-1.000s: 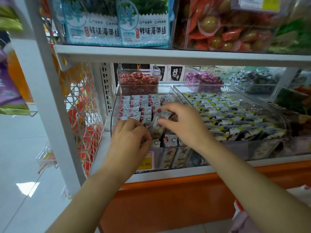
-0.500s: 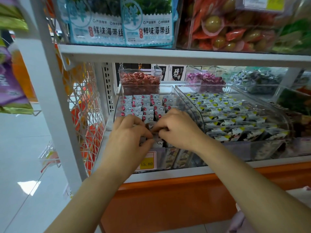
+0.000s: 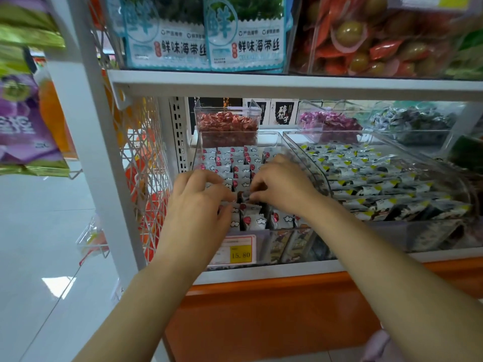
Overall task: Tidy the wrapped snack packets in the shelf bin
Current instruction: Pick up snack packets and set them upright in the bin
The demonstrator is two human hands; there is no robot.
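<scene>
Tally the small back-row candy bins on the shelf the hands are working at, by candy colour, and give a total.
Red candy bin: 1
Purple candy bin: 1
Blue-and-dark candy bin: 1
Total: 3

Grey-white snack packets (image 3: 236,163) with red dots stand rowed in clear bin (image 3: 277,138)
</scene>
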